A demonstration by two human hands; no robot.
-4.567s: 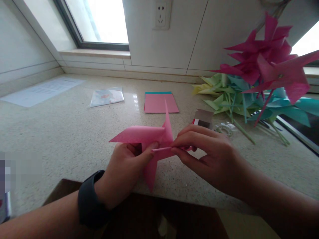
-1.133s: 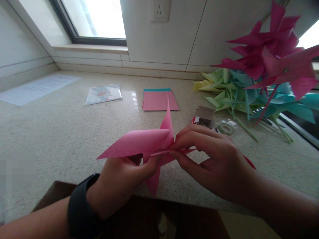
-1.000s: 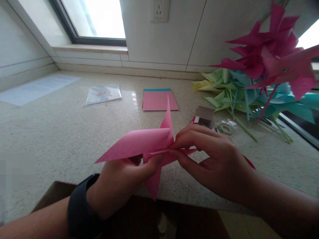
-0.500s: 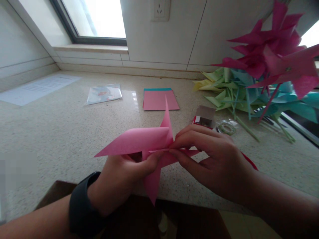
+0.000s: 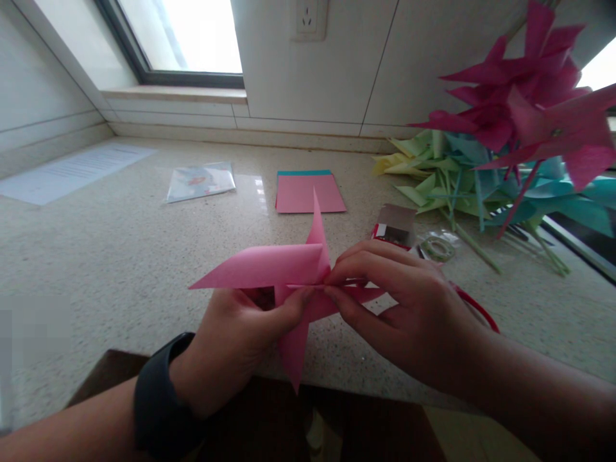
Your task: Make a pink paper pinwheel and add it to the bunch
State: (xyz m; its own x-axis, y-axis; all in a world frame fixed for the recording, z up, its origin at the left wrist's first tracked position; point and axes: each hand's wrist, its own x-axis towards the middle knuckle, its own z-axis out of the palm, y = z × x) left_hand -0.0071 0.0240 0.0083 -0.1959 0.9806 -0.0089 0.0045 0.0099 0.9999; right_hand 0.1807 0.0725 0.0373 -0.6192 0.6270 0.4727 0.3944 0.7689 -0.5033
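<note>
A pink paper pinwheel (image 5: 260,266) is held above the front of the counter, its pointed blades spreading left, up, right and down. My left hand (image 5: 245,340), with a dark band on the wrist, grips it from below, the thumb lying along a fold near the centre. From the right, my right hand (image 5: 399,301) pinches the paper at the centre between thumb and fingers. Whatever else the right fingertips may hold is hidden. Something with a red curved handle (image 5: 476,308) lies partly behind the right hand.
Square paper sheets (image 5: 310,192), pink on top, lie on the counter (image 5: 120,256). Behind my right hand are a small open box (image 5: 394,224) and a green tape roll (image 5: 437,247). Finished pinwheels (image 5: 520,115) crowd the right. A clear packet (image 5: 202,181) and printed sheet (image 5: 72,170) lie left.
The pinwheel has tilted slightly, its left blade tip rising and its upper blade shifting a little left. Both hands keep their hold, and more of the red handle shows.
</note>
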